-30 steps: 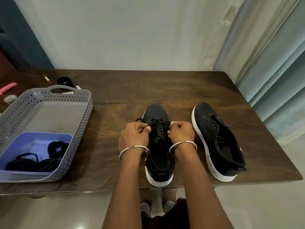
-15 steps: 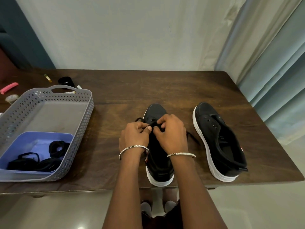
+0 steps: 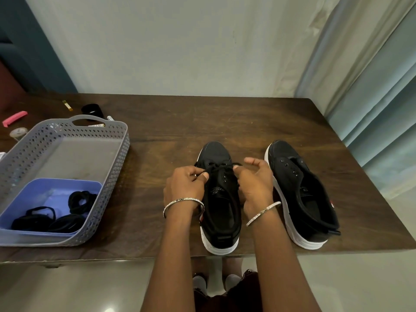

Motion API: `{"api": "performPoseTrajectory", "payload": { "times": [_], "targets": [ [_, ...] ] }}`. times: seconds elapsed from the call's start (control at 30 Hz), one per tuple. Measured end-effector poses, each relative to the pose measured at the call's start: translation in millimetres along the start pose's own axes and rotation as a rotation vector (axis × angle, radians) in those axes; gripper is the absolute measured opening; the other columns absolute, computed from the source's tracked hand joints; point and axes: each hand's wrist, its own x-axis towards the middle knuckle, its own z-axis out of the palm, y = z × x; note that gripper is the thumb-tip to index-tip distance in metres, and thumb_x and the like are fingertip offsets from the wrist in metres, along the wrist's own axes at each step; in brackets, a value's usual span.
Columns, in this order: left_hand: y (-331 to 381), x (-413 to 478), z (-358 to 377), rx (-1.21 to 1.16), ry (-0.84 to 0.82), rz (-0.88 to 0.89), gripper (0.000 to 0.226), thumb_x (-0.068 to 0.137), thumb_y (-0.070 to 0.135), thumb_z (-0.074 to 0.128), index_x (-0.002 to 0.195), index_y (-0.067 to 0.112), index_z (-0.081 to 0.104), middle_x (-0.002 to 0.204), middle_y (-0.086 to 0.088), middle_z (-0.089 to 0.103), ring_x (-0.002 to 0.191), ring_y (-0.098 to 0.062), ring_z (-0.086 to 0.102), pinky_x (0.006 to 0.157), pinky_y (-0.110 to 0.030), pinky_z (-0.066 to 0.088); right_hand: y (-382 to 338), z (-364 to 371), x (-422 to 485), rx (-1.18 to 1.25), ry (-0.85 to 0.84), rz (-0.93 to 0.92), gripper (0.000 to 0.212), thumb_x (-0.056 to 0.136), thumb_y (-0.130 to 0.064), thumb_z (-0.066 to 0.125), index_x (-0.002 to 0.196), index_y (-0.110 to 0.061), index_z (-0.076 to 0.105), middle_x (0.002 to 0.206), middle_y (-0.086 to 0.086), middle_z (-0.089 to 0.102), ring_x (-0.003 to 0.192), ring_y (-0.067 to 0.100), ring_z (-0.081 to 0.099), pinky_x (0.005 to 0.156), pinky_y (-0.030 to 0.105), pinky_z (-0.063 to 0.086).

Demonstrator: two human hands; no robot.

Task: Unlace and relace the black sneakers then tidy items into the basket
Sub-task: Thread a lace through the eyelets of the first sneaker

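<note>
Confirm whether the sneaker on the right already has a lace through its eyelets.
No, the right sneaker shows only bare eyelets, with no lace threaded through them.

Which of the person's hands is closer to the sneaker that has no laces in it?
Right. The right hand works between the two sneakers, close beside the unlaced sneaker; the left hand pinches the lace on the other sneaker's far side.

Dark wooden table [image 3: 180,122] under grey basket [image 3: 112,176], left sneaker [image 3: 221,212], right sneaker [image 3: 299,199], pink comb [image 3: 14,118].
</note>
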Motion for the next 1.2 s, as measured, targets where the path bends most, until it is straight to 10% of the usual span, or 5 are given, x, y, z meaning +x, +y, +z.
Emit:
{"api": "performPoseTrajectory", "payload": {
  "times": [0.23,0.53,0.77,1.0,1.2],
  "targets": [
    [2.8,-0.4,-1.3,0.039,-0.004,0.013,0.012,0.088,0.037,0.071,0.097,0.034,0.077,0.093,0.011,0.076,0.095,-0.016,0.069,0.076,-0.027,0.043,-6.2,4.6,-13.5,-0.731,-0.198,-0.642,0.032,0.092,-0.013,0.066,0.12,-0.028,0.069,0.087,-0.005,0.061,0.084,0.012,0.059,0.073,0.028,0.046],
    [-3.1,3.6,1.2,0.01,-0.004,0.014,0.009,0.086,0.039,0.072,0.093,0.036,0.077,0.087,0.014,0.075,0.091,-0.016,0.069,0.077,-0.029,0.049,-6.2,8.5,-16.7,-0.884,-0.143,-0.548,0.014,0.101,-0.025,0.056,0.101,-0.015,0.066,0.108,0.002,0.062,0.098,0.022,0.062,0.074,0.03,0.041],
    [-8.0,7.4,4.7,-0.06,-0.01,0.016,0.001,0.083,0.039,0.075,0.084,0.038,0.075,0.081,0.014,0.075,0.087,-0.016,0.072,0.087,-0.041,0.056,-2.8,-2.7,0.2,-0.323,0.043,-0.104,0.019,0.096,-0.008,0.052,0.081,-0.013,0.064,0.088,0.007,0.065,0.1,0.035,0.066,0.089,0.043,0.053],
    [-7.5,8.3,5.0,-0.052,-0.002,0.02,0.003,0.084,0.039,0.075,0.086,0.036,0.075,0.082,0.014,0.075,0.087,-0.013,0.071,0.088,-0.038,0.055,-11.7,-11.4,-5.3,-0.324,0.06,-0.542,0.016,0.088,-0.011,0.068,0.101,-0.02,0.068,0.085,-0.004,0.063,0.073,-0.001,0.057,0.068,0.007,0.04],
    [-8.3,9.6,4.1,-0.031,-0.014,0.029,0.003,0.085,0.038,0.074,0.087,0.036,0.075,0.081,0.013,0.075,0.085,-0.014,0.071,0.084,-0.036,0.056,-2.5,3.9,-9.6,-0.807,-0.244,-0.652,0.017,0.094,-0.024,0.069,0.11,-0.024,0.072,0.108,-0.003,0.057,0.095,0.015,0.06,0.081,0.03,0.051]
  ]
}}
